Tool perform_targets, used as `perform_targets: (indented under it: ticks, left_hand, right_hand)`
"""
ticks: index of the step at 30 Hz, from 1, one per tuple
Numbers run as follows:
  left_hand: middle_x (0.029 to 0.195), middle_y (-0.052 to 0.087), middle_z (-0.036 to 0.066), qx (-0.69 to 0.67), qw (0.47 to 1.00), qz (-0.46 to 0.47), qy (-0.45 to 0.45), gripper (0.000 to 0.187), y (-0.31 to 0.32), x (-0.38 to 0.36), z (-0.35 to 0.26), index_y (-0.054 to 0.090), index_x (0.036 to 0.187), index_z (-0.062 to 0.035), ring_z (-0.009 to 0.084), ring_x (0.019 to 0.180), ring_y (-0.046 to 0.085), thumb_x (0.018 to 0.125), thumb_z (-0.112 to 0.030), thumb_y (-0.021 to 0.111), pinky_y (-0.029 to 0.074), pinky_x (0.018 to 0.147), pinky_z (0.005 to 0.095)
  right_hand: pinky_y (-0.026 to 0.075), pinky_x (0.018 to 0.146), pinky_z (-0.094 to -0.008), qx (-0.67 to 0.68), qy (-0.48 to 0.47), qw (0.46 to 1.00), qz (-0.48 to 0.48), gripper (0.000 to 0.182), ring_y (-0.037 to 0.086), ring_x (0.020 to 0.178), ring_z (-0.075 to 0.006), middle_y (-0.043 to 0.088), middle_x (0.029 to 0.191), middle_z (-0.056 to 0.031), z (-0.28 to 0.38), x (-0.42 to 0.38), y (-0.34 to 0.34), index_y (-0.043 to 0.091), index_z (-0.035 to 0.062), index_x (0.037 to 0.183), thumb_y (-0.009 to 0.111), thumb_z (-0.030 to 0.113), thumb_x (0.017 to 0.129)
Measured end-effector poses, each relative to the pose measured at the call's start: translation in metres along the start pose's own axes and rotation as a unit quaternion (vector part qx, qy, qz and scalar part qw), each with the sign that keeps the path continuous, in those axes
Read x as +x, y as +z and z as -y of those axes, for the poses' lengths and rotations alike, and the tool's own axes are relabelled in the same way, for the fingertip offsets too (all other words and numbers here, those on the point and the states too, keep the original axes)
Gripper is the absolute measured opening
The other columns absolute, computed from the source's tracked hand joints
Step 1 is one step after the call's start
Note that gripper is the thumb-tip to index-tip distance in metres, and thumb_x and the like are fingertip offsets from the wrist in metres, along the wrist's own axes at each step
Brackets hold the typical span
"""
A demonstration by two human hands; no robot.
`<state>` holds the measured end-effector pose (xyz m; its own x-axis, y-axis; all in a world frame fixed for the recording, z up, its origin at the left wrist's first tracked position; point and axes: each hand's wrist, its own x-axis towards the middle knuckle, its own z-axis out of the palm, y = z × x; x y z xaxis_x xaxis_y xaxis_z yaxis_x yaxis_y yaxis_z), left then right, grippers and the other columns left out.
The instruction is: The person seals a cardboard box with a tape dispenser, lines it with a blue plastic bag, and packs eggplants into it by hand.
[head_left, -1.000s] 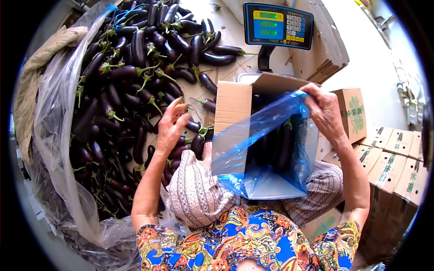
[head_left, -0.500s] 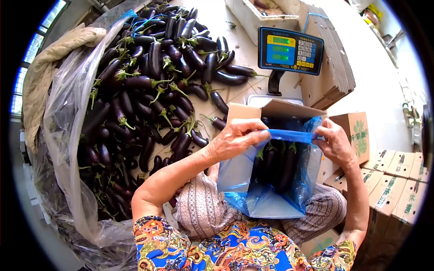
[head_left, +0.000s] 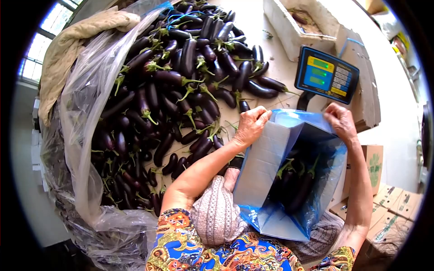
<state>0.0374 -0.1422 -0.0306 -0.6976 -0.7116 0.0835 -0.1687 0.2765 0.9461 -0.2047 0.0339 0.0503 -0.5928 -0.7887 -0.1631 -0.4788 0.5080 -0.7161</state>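
In front of me stands an open cardboard box (head_left: 255, 169) lined with a thin blue plastic bag (head_left: 294, 117). Several dark eggplants (head_left: 298, 187) with green stems lie inside it. At the far left corner, my left hand (head_left: 253, 125) is closed on the bag's edge, thumb against fingers. My right hand (head_left: 341, 121) pinches the same edge at the far right corner. Between the two hands the film is spread over the far rim. Beyond the box is a weighing scale (head_left: 327, 74) with a lit green display; the box hides its lower part.
A large heap of eggplants (head_left: 190, 58) covers the floor on the left, beside clear plastic sheeting (head_left: 86, 149) and a beige quilt (head_left: 77, 49). A foam box (head_left: 289, 34) and stacked flat cardboard (head_left: 368, 81) stand at the back right. Packed cartons (head_left: 393, 201) sit at the right.
My hands have moved apart and away from me, drawing the bag's bunched edge back over the box's far rim. The box leans more, and the head view has shifted.
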Motion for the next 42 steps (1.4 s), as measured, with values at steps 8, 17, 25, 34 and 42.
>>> perform_targets:
  ticks: [8, 17, 25, 34, 42]
  left_hand:
    - [0.071, 0.055, -0.007, -0.321, 0.916, 0.054, -0.235, 0.021, 0.003, -0.018, 0.058, 0.061, 0.087, -0.0094, 0.0032, 0.060, 0.048, 0.093, -0.029, 0.067, 0.038, 0.054, 0.0188]
    - [0.122, 0.056, 0.028, 0.216, 0.955, -0.094, -0.178, 0.073, -0.010, 0.099, 0.204, 0.050, 0.129, -0.0005, 0.0400, 0.112, 0.056, 0.078, -0.048, 0.073, 0.046, 0.096, 0.0457]
    - [0.102, 0.066, 0.025, 0.269, 0.933, -0.047, -0.234, 0.066, -0.007, 0.158, 0.249, 0.064, 0.109, 0.0017, 0.0369, 0.099, 0.064, 0.063, -0.043, 0.081, 0.051, 0.089, 0.0450]
    - [0.099, 0.066, 0.007, -0.522, 0.810, 0.049, -0.262, 0.027, -0.047, 0.090, 0.159, 0.061, 0.110, -0.0031, 0.0192, 0.095, 0.064, 0.093, -0.024, 0.063, 0.056, 0.089, 0.0382]
    - [0.107, 0.067, 0.009, -0.157, 0.928, 0.320, -0.113, 0.064, -0.103, 0.016, -0.062, 0.059, 0.121, 0.0058, 0.0147, 0.092, 0.066, 0.059, 0.008, 0.075, 0.055, 0.080, 0.0293]
  right_hand:
    - [0.054, 0.073, -0.0367, -0.177, 0.042, 0.945, 0.274, 0.021, 0.068, 0.075, -0.0262, 0.071, 0.082, -0.0160, 0.009, 0.013, 0.006, 0.072, 0.0007, 0.090, 0.068, 0.018, 0.079]
    - [0.054, 0.074, -0.0374, -0.250, 0.094, 0.931, 0.248, 0.030, 0.068, 0.077, -0.0243, 0.070, 0.082, -0.0164, -0.030, 0.011, -0.013, 0.070, 0.0029, 0.103, 0.073, 0.014, 0.075]
    - [0.048, 0.070, -0.0215, -0.035, 0.036, 0.990, -0.135, 0.012, 0.058, 0.078, -0.0089, 0.064, 0.084, -0.0029, -0.011, -0.035, -0.035, 0.067, 0.0010, 0.104, 0.063, 0.006, 0.093]
    - [0.047, 0.064, -0.0204, 0.044, 0.002, 0.990, -0.131, 0.012, 0.058, 0.071, -0.0080, 0.063, 0.080, -0.0030, 0.048, -0.120, -0.030, 0.068, 0.0001, 0.099, 0.067, -0.001, 0.088]
    - [0.052, 0.080, -0.0283, 0.297, 0.098, 0.943, 0.116, 0.047, 0.064, 0.093, -0.0144, 0.067, 0.108, -0.0090, 0.040, -0.140, -0.035, 0.061, 0.0011, 0.123, 0.052, 0.042, 0.100]
